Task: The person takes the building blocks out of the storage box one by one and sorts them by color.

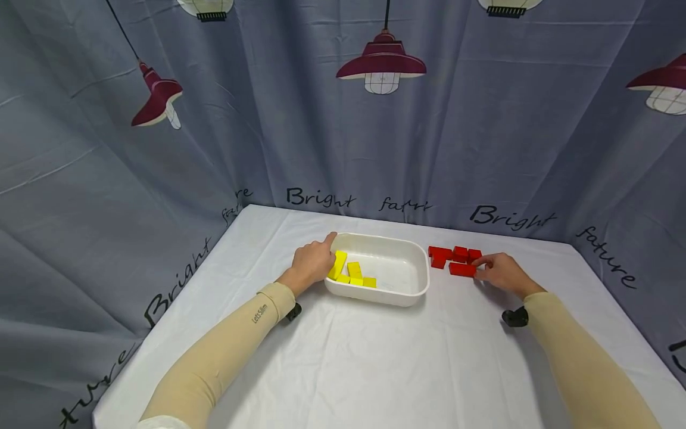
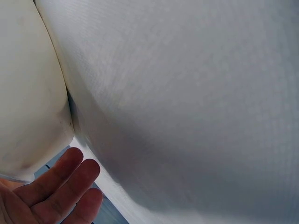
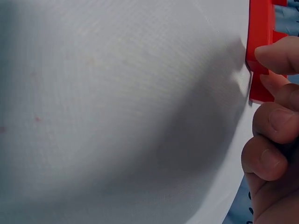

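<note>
A white plastic tub (image 1: 377,294) stands on the table, with several yellow blocks (image 1: 355,271) gathered at its left end. My left hand (image 1: 313,261) grips the tub's left rim, one digit reaching along the far left corner. In the left wrist view, three of its fingers (image 2: 67,189) extend beside the tub's outer wall (image 2: 32,93). To the right of the tub, my right hand (image 1: 504,273) pinches the right end of a long red block (image 1: 462,270) with thumb and index finger. Its other fingers (image 3: 275,123) are curled in the right wrist view.
More red blocks lie close behind the long one, including one near the tub (image 1: 438,261) and another farther back (image 1: 460,254). A white cloth covers the table (image 1: 386,363). A grey curtain (image 1: 321,137) with printed lamps hangs behind it.
</note>
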A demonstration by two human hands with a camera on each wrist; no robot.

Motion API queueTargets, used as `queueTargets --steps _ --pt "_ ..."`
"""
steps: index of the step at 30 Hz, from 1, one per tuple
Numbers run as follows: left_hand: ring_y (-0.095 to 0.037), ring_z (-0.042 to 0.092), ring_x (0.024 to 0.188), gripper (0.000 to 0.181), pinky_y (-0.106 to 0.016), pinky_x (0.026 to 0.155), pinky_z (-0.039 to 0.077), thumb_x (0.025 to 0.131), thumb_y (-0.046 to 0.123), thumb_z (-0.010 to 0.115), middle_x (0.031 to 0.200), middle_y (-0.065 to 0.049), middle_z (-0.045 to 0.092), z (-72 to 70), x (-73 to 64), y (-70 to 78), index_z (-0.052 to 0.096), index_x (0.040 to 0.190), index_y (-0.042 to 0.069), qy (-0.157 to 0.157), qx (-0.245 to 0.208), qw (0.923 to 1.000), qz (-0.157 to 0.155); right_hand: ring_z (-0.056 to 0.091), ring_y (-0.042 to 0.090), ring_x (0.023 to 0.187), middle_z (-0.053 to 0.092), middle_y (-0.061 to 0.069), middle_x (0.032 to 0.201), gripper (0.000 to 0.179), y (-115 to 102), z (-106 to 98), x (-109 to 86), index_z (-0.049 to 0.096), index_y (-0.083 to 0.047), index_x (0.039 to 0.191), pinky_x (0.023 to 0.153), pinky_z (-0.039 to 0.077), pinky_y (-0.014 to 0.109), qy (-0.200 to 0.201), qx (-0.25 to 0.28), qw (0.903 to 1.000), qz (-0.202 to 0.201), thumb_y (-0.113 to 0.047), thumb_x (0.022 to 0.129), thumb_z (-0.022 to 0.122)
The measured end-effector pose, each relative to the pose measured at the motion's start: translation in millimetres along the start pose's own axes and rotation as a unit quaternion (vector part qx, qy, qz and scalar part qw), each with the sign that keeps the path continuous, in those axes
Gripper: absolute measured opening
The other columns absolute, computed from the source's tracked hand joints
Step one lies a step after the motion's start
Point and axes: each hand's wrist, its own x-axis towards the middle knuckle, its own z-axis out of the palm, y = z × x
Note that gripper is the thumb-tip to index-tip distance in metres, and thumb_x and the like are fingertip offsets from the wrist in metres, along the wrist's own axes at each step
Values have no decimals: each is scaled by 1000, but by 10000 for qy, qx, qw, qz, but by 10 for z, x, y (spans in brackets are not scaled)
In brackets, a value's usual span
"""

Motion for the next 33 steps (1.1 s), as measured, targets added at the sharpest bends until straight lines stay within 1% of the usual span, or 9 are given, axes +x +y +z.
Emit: queueTargets --steps 3,5,11,16,25,33 --pt "-22 60 69 58 -40 68 52 103 26 43 103 -10 73 1 -4 -4 29 159 21 -5 -22 10000 -14 48 27 87 52 14 94 45 -6 21 -11 60 3 128 66 42 32 125 36 9999 37 -20 90 67" --pt "-22 60 68 58 -40 68 53 103 25 43 103 -10 73 -7 -5 -1 29 159 21 18 -21 10000 -17 48 28 87 53 15 95 42 -7 25 -15 60 2 126 65 43 32 186 87 9998 11 -20 90 69" --pt "-22 60 67 58 -40 68 53 102 25 43 101 -11 73 -13 -12 -2 30 159 20 13 -50 10000 9 49 26 83 54 13 92 35 -7 54 -8 62 0 120 64 43 32 241 121 9996 -100 -19 92 68" --pt "-22 60 67 58 -41 69 53 102 25 44 100 -10 73 -2 -13 -1 30 159 20 34 -57 10000 14 49 26 82 54 14 93 33 -8 66 -4 62 0 119 63 42 31 292 108 9995 -105 -19 92 68" --pt "-22 60 68 58 -39 67 52 103 25 43 102 -11 73 -7 -16 10 30 159 20 51 -52 10000 -4 49 29 88 54 18 101 34 -23 71 11 62 -1 119 65 44 32 373 100 9993 -13 -19 92 69" --pt "-22 60 65 58 -37 64 50 103 26 43 94 -8 72 -9 -18 4 29 159 20 1 -5 10000 2 49 28 87 53 17 100 34 -6 90 26 62 -1 120 65 44 32 365 121 9993 -11 -20 92 69"
